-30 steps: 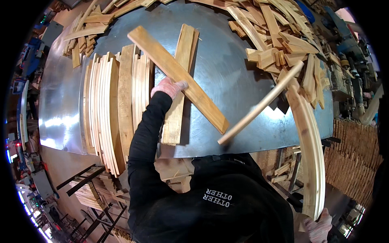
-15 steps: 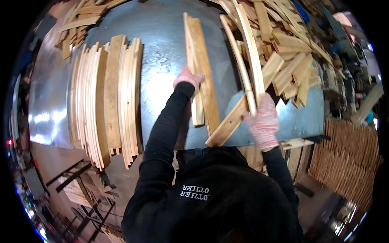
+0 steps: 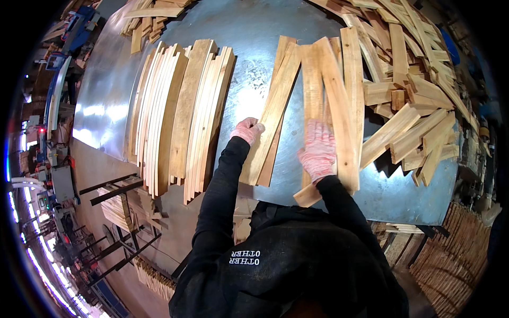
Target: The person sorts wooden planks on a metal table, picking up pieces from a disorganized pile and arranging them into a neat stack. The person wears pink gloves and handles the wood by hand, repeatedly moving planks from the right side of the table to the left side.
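Observation:
My left hand (image 3: 248,130), in a pink-and-white knit glove, rests on the left edge of a long pale wood slat (image 3: 271,114) lying on the metal table (image 3: 249,32). My right hand (image 3: 317,149), gloved the same way, presses flat on a fan of several slats (image 3: 335,100) that spread upward from near the table's front edge. The two groups of slats meet at their far ends. Black sleeves cover both forearms.
A neat row of curved slats (image 3: 175,116) standing on edge fills the table's left half. A loose heap of short wood offcuts (image 3: 413,106) covers the right side. More scraps (image 3: 148,21) lie at the far left corner. Stacked slats (image 3: 456,249) sit below the table's right.
The view has swung so the slats now point away from me. My right hand has come down flat on the fanned slats, and my left hand has slid to the left slat's edge.

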The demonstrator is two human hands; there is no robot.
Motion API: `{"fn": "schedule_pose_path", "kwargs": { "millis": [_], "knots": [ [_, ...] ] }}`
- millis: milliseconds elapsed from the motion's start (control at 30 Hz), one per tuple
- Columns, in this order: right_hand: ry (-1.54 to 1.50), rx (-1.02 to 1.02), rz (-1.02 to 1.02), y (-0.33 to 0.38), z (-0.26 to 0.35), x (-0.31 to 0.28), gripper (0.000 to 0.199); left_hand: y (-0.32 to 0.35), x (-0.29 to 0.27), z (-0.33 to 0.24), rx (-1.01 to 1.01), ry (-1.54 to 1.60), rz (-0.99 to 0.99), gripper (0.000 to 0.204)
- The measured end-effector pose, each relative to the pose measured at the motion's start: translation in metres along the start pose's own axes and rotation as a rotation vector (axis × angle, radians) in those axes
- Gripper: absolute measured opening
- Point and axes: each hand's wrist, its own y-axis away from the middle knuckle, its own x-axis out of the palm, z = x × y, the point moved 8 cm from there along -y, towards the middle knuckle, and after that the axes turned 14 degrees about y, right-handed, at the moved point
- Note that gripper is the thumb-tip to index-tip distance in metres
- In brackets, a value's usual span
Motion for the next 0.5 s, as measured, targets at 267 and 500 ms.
{"fn": "schedule_pose_path", "kwargs": {
  "millis": [267, 500],
  "knots": [
    [-0.205, -0.076, -0.048, -0.009, -0.033, -0.021, 0.071, 0.068, 0.009, -0.017, 0.003, 0.880, 0.117, 0.033],
    [-1.703, -0.134, 0.415, 0.057, 0.050, -0.022, 0.052, 0.068, 0.059, -0.033, 0.001, 1.334, 0.196, 0.037]
  ]
}}
